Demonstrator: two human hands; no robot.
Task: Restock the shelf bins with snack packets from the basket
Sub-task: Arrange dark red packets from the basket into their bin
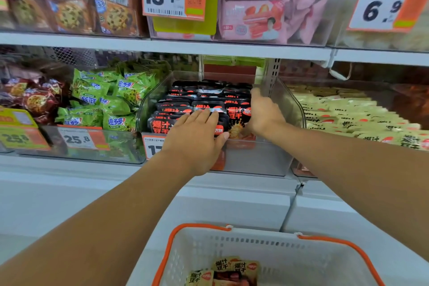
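Black snack packets [204, 102], stacked in the clear centre bin [287, 109] at 12 o'clock from the basket [274, 253]: left hand [197, 137] flat, fingers together atop; right hand [262, 114] cupping the stack's side; likely light, slippery, best gripped by edges.

L hand [197, 137] flat, R hand [262, 114] cupped
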